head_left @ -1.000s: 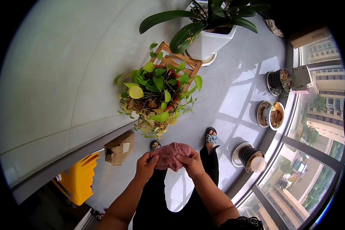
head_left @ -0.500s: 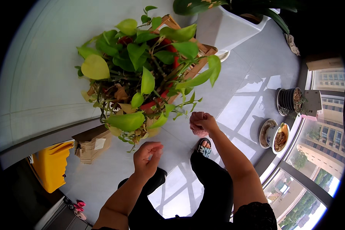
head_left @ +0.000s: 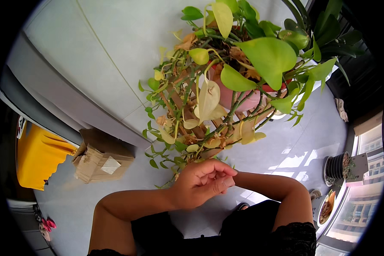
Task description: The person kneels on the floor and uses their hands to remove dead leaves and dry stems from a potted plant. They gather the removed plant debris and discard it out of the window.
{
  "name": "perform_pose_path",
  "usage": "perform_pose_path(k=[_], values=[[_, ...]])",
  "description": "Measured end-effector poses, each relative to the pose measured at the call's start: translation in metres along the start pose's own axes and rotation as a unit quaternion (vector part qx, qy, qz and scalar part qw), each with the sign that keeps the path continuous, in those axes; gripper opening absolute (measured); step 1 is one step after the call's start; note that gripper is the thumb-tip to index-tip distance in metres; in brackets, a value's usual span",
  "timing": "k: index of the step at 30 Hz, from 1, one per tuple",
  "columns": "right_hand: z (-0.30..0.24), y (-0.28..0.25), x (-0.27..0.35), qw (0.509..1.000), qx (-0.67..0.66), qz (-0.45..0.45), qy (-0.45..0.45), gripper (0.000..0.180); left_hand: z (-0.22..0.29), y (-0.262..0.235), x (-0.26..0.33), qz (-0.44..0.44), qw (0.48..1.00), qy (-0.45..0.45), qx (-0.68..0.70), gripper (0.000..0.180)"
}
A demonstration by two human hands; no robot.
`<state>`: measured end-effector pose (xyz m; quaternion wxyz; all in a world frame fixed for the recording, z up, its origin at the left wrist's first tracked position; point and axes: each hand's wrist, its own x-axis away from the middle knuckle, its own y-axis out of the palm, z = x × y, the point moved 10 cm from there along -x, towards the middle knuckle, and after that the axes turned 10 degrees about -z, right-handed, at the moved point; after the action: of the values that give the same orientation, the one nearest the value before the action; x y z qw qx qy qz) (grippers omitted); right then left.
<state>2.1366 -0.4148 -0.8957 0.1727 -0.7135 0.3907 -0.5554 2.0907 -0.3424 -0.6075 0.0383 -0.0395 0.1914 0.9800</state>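
My left hand (head_left: 200,183) is at the middle of the view, just below the trailing stems of a potted plant (head_left: 226,81). Its fingers are curled in, and I see nothing in them. My right forearm (head_left: 269,187) comes in from the right and ends behind the left hand, so the right hand itself is hidden. The plant has green and yellowing leaves and some dry brown ones. It grows in a pink pot (head_left: 239,100) on a wooden stand (head_left: 187,115). No cloth shows.
A taped cardboard box (head_left: 100,160) lies on the grey floor at the left, beside a yellow container (head_left: 38,155). A dark pot (head_left: 339,166) and a dish (head_left: 326,207) stand by the window at right. A dark-leaved plant (head_left: 328,34) fills the top right.
The view has dropped much closer to the plant. The pink cloth held in both hands, then in the right, is out of sight. My hands have come together, left over right.
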Motion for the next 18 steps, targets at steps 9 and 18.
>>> perform_pose_path(k=[9, 18], values=[[-0.122, -0.287, 0.262, 0.862, -0.099, 0.494, -0.05, 0.02, 0.008, 0.001, 0.021, 0.139, 0.909, -0.056, 0.389, 0.024], [-0.083, -0.281, 0.218, 0.759, -0.317, 0.565, 0.064, 0.028, -0.012, 0.002, 0.027, 0.171, 0.882, -0.066, 0.434, 0.027]])
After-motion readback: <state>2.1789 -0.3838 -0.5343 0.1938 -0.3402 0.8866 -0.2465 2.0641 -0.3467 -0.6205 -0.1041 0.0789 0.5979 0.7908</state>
